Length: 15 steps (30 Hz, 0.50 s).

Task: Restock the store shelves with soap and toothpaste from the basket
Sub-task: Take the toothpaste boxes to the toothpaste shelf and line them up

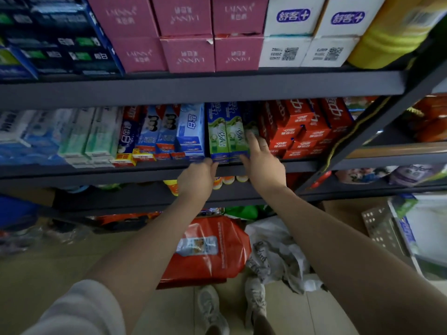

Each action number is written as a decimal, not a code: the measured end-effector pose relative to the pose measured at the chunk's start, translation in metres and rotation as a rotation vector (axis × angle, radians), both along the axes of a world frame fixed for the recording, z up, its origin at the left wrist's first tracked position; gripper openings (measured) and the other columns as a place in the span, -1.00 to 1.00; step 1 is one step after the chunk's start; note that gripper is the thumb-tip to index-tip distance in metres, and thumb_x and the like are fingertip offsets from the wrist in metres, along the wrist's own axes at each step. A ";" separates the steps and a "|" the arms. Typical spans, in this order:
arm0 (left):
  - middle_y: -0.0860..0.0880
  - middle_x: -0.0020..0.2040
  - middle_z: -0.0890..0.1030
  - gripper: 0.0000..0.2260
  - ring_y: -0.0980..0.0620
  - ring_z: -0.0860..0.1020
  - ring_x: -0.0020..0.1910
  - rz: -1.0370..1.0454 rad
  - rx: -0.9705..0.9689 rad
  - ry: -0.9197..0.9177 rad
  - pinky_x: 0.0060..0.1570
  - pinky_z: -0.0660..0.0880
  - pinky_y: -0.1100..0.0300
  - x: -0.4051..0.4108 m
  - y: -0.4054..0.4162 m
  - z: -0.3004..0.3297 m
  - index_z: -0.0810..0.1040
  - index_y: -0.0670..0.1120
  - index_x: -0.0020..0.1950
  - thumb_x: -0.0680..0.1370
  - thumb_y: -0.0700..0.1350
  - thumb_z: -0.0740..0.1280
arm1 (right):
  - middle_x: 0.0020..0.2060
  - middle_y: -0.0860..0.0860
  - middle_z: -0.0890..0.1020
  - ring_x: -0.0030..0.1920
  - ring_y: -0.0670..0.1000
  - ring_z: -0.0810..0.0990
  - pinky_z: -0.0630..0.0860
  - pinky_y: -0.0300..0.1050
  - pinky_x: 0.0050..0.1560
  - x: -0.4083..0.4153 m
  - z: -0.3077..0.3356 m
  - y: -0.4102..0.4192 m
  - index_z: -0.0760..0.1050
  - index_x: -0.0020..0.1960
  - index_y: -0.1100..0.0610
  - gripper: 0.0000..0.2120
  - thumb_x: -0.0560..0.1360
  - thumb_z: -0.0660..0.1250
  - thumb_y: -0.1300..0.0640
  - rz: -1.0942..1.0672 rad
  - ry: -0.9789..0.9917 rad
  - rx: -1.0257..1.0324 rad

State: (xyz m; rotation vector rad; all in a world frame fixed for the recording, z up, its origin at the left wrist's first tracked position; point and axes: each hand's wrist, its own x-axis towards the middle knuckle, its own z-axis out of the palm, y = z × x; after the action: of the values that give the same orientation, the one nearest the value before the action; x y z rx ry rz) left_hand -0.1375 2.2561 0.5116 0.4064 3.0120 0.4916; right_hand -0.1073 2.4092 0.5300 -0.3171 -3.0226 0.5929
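Middle shelf (145,170) is packed tight: blue boxes (191,131) left, red boxes (302,126) right, red bag (212,247) on the floor below. Green toothpaste boxes (226,136) stand between them at the front edge. Left hand (197,180) curls at their bottom edge, right hand (262,163) fingers spread flat against the rightmost one

Six pink boxes (188,32), four white boxes (312,30), two green toothpaste boxes (227,139), two hands (197,177).

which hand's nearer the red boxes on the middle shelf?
Right. The right hand is on the green boxes directly beside the red boxes; the left hand sits further left, at the shelf edge.
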 end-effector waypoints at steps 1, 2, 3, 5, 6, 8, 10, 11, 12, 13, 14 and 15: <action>-0.23 -0.20 0.63 -0.69 -0.25 0.59 -0.21 -0.057 -0.027 -0.008 -0.37 0.38 0.08 0.004 -0.004 0.000 0.48 -0.19 0.00 0.60 0.02 0.11 | 0.35 0.15 0.37 -0.01 0.26 0.58 0.36 -0.08 -0.33 0.010 0.002 0.004 0.14 0.43 0.09 -0.53 0.57 0.15 0.03 0.006 0.041 -0.008; -0.20 -0.22 0.62 -0.71 -0.23 0.59 -0.23 -0.134 -0.061 -0.036 -0.39 0.38 0.08 0.010 -0.008 0.002 0.48 -0.17 0.01 0.60 0.03 0.11 | 0.29 0.15 0.43 -0.05 0.26 0.59 0.34 -0.09 -0.35 0.023 0.006 0.010 0.23 0.37 0.10 -0.60 0.57 0.16 0.03 0.020 0.057 -0.001; -0.18 -0.23 0.62 -0.72 -0.21 0.58 -0.24 -0.229 -0.099 -0.073 -0.40 0.39 0.09 0.016 -0.009 0.005 0.50 -0.15 0.02 0.59 0.02 0.12 | 0.21 0.15 0.49 -0.08 0.26 0.59 0.33 -0.09 -0.36 0.039 0.009 0.020 0.31 0.29 0.12 -0.67 0.56 0.16 0.04 0.031 0.047 0.018; -0.14 -0.21 0.62 -0.77 -0.17 0.57 -0.22 -0.410 -0.160 -0.120 -0.38 0.44 0.07 0.031 -0.003 0.011 0.53 -0.12 0.00 0.58 -0.01 0.16 | 0.04 0.14 0.58 -0.12 0.25 0.59 0.38 -0.04 -0.34 0.074 0.012 0.046 0.39 0.15 0.14 -0.77 0.55 0.16 0.06 0.019 -0.010 0.057; -0.13 -0.18 0.62 -0.79 -0.17 0.57 -0.20 -0.471 -0.169 -0.131 -0.36 0.47 0.06 0.039 0.005 0.014 0.53 -0.11 0.00 0.57 -0.02 0.17 | -0.02 0.15 0.60 -0.12 0.25 0.60 0.42 -0.01 -0.30 0.094 0.014 0.061 0.42 0.11 0.14 -0.79 0.55 0.17 0.06 -0.007 -0.048 0.059; -0.12 -0.13 0.63 -0.81 -0.16 0.57 -0.19 -0.573 -0.171 -0.164 -0.30 0.53 0.00 0.058 0.031 0.019 0.52 -0.09 0.04 0.56 -0.03 0.18 | -0.08 0.18 0.63 -0.12 0.26 0.60 0.47 0.02 -0.24 0.134 0.017 0.094 0.44 0.06 0.14 -0.81 0.54 0.17 0.07 -0.106 -0.117 0.036; -0.11 -0.07 0.62 -0.82 -0.14 0.57 -0.13 -0.672 -0.186 -0.194 -0.26 0.53 0.01 0.078 0.066 0.021 0.50 -0.07 0.06 0.56 -0.03 0.19 | -0.11 0.21 0.63 -0.12 0.27 0.60 0.48 0.03 -0.23 0.172 0.021 0.130 0.45 0.03 0.13 -0.80 0.54 0.15 0.04 -0.224 -0.165 0.034; -0.11 -0.04 0.62 -0.82 -0.14 0.57 -0.09 -0.712 -0.190 -0.204 -0.24 0.50 0.03 0.089 0.087 0.022 0.49 -0.06 0.07 0.56 -0.02 0.20 | -0.10 0.21 0.63 -0.10 0.26 0.60 0.49 0.03 -0.20 0.193 0.022 0.150 0.46 0.03 0.12 -0.78 0.54 0.15 0.01 -0.282 -0.181 0.040; -0.10 -0.02 0.62 -0.81 -0.14 0.57 -0.06 -0.742 -0.194 -0.211 -0.21 0.49 0.05 0.100 0.108 0.023 0.49 -0.06 0.09 0.55 -0.02 0.20 | -0.08 0.21 0.63 -0.08 0.25 0.60 0.49 0.02 -0.18 0.211 0.022 0.168 0.47 0.04 0.11 -0.78 0.53 0.16 0.01 -0.333 -0.192 0.040; -0.10 0.00 0.61 -0.80 -0.14 0.57 -0.05 -0.772 -0.199 -0.216 -0.19 0.49 0.05 0.111 0.129 0.022 0.49 -0.06 0.10 0.55 -0.02 0.20 | -0.07 0.21 0.63 -0.07 0.25 0.60 0.48 0.00 -0.17 0.229 0.021 0.186 0.48 0.03 0.11 -0.79 0.52 0.16 0.03 -0.380 -0.202 0.038; -0.10 0.02 0.61 -0.79 -0.13 0.57 -0.04 -0.803 -0.202 -0.224 -0.18 0.49 0.04 0.123 0.154 0.021 0.49 -0.06 0.12 0.56 -0.02 0.20 | -0.07 0.22 0.62 -0.06 0.25 0.59 0.45 -0.01 -0.18 0.248 0.018 0.205 0.48 0.01 0.12 -0.80 0.51 0.16 0.05 -0.432 -0.213 0.038; -0.10 0.03 0.61 -0.79 -0.13 0.57 -0.03 -0.825 -0.199 -0.238 -0.16 0.50 0.04 0.136 0.177 0.019 0.49 -0.06 0.13 0.56 -0.02 0.20 | -0.07 0.24 0.62 -0.07 0.26 0.59 0.43 -0.02 -0.20 0.266 0.016 0.225 0.48 -0.02 0.13 -0.81 0.51 0.15 0.07 -0.484 -0.225 0.040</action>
State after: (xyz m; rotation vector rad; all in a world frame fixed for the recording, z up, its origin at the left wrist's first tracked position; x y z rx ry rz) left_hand -0.0011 2.4335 0.5307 1.3531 2.3357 0.1461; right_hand 0.1587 2.6341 0.5456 -1.1376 -2.9732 0.4787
